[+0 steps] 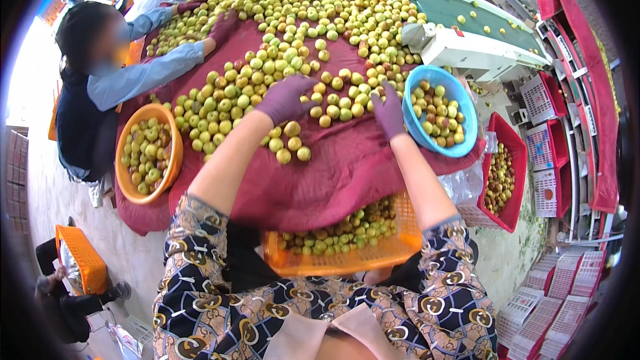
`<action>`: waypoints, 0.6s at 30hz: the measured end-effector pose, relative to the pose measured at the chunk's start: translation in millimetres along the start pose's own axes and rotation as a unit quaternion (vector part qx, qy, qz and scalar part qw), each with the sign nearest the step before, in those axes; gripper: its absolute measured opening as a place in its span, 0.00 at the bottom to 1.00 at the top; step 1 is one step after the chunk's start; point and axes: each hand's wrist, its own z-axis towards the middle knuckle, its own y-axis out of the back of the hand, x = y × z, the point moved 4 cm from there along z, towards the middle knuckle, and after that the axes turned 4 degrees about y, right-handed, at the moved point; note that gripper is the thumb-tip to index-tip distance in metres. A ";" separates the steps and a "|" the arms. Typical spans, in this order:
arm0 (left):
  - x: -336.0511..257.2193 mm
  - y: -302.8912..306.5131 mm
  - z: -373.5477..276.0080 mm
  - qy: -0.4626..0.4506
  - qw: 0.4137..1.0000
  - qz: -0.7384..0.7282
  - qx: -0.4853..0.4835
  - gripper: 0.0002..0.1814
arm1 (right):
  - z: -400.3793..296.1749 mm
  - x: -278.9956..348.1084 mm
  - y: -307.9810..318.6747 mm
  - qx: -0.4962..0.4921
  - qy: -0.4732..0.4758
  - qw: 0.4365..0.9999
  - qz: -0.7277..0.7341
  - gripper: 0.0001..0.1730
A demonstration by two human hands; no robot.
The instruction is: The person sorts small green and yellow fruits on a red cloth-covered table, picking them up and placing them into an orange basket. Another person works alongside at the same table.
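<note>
Green and reddish-brown jujube fruits [345, 95] lie spread over a table covered with dark red cloth [320, 170]. My left hand [285, 98], in a purple glove, is over the fruits at the middle with its fingers spread, touching some at the fingertips. My right hand [388, 112], gloved alike, is spread on the right side of the same cluster, just left of a blue plastic basin [472, 130] holding fruits. An orange plastic basin [175, 152] with fruits stands at the table's left edge. Below the table edge, at my lap, an orange crate [340, 263] holds more fruits.
A co-worker [85, 95] with gloved hands reaches over the fruits at the left. A green conveyor belt [470, 15] runs at the upper right. Red crates [512, 185] stand right of the table, with stacked crates [535, 320] lower right. Another person [65, 305] is beside an orange crate [90, 260] at lower left.
</note>
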 end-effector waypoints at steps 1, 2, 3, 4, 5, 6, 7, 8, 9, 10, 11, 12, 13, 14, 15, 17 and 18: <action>15.0 5.1 29.9 -0.006 0.998 0.036 -0.042 0.30 | 34.4 -20.3 2.1 -0.054 -0.003 0.996 -0.072 0.33; 24.2 7.4 61.8 -0.016 0.997 0.046 -0.064 0.29 | 68.1 -68.8 1.5 -0.158 0.011 0.979 -0.126 0.33; 44.1 9.6 85.0 -0.011 0.994 0.061 -0.086 0.29 | 100.1 -97.7 -7.0 -0.172 -0.091 0.968 -0.157 0.37; 61.0 11.0 107.6 -0.011 0.993 0.066 -0.100 0.29 | 128.0 -131.9 -12.4 -0.212 -0.185 0.950 -0.136 0.40; 76.4 16.3 129.0 0.005 0.990 0.111 -0.089 0.32 | 150.5 -158.9 -22.4 -0.247 -0.275 0.923 -0.111 0.44; 92.5 13.6 149.9 0.016 0.984 0.148 -0.094 0.35 | 167.1 -170.1 -31.0 -0.169 -0.314 0.922 -0.150 0.47; 103.7 9.1 166.7 0.026 0.978 0.185 -0.095 0.37 | 176.9 -175.1 -35.3 -0.087 -0.353 0.913 -0.188 0.49; 119.3 5.2 186.3 0.076 0.970 0.227 -0.052 0.41 | 189.0 -168.9 -49.5 -0.111 -0.297 0.927 -0.199 0.54; 150.9 -2.7 195.0 0.136 0.967 0.216 0.001 0.46 | 197.3 -144.8 -72.1 -0.049 -0.348 0.932 -0.093 0.59; 163.0 -13.7 212.3 0.157 0.964 0.215 0.022 0.49 | 206.3 -135.1 -71.1 -0.038 -0.316 0.945 -0.078 0.64; 163.7 -33.8 235.4 0.165 0.964 0.204 0.047 0.52 | 238.8 -175.1 -73.9 -0.038 -0.270 0.958 -0.086 0.65; 154.7 -52.4 270.0 0.138 0.974 0.179 0.020 0.54 | 267.3 -220.5 -60.7 -0.044 -0.227 0.967 -0.103 0.66; 188.7 -52.8 275.6 0.161 0.971 0.176 -0.007 0.55 | 276.3 -198.0 -91.3 -0.068 -0.217 0.966 -0.128 0.62; 214.8 -47.6 279.7 0.153 0.973 0.167 -0.045 0.50 | 287.8 -171.4 -104.4 -0.044 -0.223 0.973 0.030 0.66; 233.6 -46.9 287.3 0.134 0.976 0.152 -0.086 0.45 | 292.5 -156.9 -108.6 -0.030 -0.229 0.957 0.178 0.70; 261.5 -45.2 312.2 -0.022 0.939 0.301 -0.165 0.34 | 310.2 -162.0 -104.8 -0.036 -0.088 0.962 0.258 0.64; 251.4 -47.7 324.2 -0.018 0.966 0.241 -0.093 0.36 | 307.3 -173.0 -102.9 -0.035 -0.091 0.962 0.256 0.57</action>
